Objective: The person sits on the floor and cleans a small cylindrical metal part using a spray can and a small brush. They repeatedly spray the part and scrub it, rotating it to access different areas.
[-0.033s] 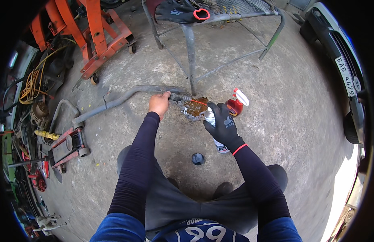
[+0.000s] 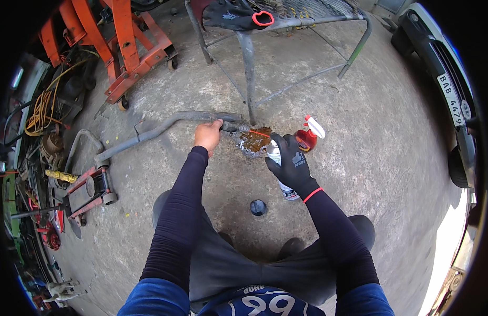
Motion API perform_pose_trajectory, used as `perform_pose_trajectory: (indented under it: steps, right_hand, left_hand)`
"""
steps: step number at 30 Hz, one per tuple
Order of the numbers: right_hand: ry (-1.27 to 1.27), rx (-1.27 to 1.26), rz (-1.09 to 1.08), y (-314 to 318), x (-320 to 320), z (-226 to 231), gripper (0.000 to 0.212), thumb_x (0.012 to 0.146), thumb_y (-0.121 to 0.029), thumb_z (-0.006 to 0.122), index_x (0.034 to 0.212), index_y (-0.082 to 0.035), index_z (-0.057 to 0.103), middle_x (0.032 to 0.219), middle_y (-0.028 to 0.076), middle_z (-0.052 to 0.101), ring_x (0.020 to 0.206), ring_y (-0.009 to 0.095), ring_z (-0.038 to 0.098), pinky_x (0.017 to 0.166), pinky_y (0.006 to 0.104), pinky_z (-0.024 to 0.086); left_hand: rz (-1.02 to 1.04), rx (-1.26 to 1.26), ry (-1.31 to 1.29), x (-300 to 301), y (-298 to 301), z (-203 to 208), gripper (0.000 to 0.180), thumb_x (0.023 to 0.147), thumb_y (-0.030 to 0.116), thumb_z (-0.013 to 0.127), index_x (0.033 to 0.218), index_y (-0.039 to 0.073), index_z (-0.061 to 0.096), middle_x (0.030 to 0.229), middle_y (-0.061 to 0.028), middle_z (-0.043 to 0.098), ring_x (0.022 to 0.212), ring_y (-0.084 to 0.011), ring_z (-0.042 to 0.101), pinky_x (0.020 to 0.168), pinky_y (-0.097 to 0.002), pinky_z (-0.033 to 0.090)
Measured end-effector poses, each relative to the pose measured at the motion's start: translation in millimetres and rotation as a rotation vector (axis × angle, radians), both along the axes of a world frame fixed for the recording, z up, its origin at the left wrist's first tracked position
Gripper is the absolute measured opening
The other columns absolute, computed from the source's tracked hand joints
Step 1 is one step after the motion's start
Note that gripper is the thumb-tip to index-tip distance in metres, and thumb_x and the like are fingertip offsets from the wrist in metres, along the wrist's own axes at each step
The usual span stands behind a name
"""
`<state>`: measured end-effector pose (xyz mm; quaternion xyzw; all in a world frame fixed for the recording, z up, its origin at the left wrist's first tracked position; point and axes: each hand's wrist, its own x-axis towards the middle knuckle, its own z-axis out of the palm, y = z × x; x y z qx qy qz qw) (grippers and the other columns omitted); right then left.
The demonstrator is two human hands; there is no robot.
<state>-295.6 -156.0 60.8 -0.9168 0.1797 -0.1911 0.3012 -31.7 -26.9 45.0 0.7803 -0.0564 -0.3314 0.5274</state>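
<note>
My bare left hand (image 2: 207,138) is closed around a small dark cylindrical part with a ribbed, greyish metal end (image 2: 236,127). In a black glove with a red cuff edge, my right hand (image 2: 292,164) grips a white aerosol can (image 2: 288,193), its fingers wrapped round the upper body and top. From the can's nozzle a thin red straw (image 2: 260,134) points left at the part's metal end. Below them a wet brown patch (image 2: 254,142) with foamy edges spreads over the concrete. Just right of the glove stands a trigger spray bottle (image 2: 306,140) of red liquid. Nearer me lies a round black cap (image 2: 259,207).
A metal-framed bench (image 2: 247,63) with a black glove (image 2: 228,17) on it stands ahead. Leftward are a long bent pipe (image 2: 154,132), a red floor jack (image 2: 87,195) and an orange wheeled lifting frame (image 2: 129,47). A vehicle's front (image 2: 439,58) borders the right side.
</note>
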Motion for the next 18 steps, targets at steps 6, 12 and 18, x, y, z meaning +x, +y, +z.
perform_pose_trajectory:
  steps: [6,12,18]
  right_hand:
    - [0.015,-0.029,0.003,-1.4,-0.3,-1.2,0.073,0.085,-0.022,0.078,0.147,-0.008,0.043,0.12,0.022,0.051,0.106,0.041,0.06,0.087,0.0488,0.051]
    - [-0.001,-0.007,0.025,-0.3,-0.6,-4.5,0.072,0.085,-0.022,0.078,0.147,-0.008,0.044,0.119,0.022,0.051,0.108,0.041,0.059,0.088,0.0487,0.05]
    - [-0.004,-0.029,0.007,-1.2,0.7,-6.5,0.069,0.085,-0.026,0.076,0.145,-0.008,0.048,0.119,0.024,0.052,0.104,0.041,0.062,0.087,0.0473,0.053]
  left_hand:
    - [-0.02,0.015,0.016,-5.7,-2.1,7.2,0.04,0.1,0.036,0.064,0.073,0.008,0.057,0.061,-0.0024,0.053,0.045,-0.0125,0.045,0.04,-0.0305,0.031]
    - [-0.011,-0.003,0.046,-8.9,-2.6,13.8,0.04,0.1,0.036,0.065,0.074,0.008,0.057,0.061,-0.0026,0.052,0.045,-0.0128,0.045,0.041,-0.0307,0.032]
    - [-0.012,-0.028,0.053,-10.6,-1.2,14.7,0.04,0.1,0.036,0.064,0.074,0.007,0.057,0.061,-0.0028,0.053,0.046,-0.013,0.045,0.041,-0.031,0.032]
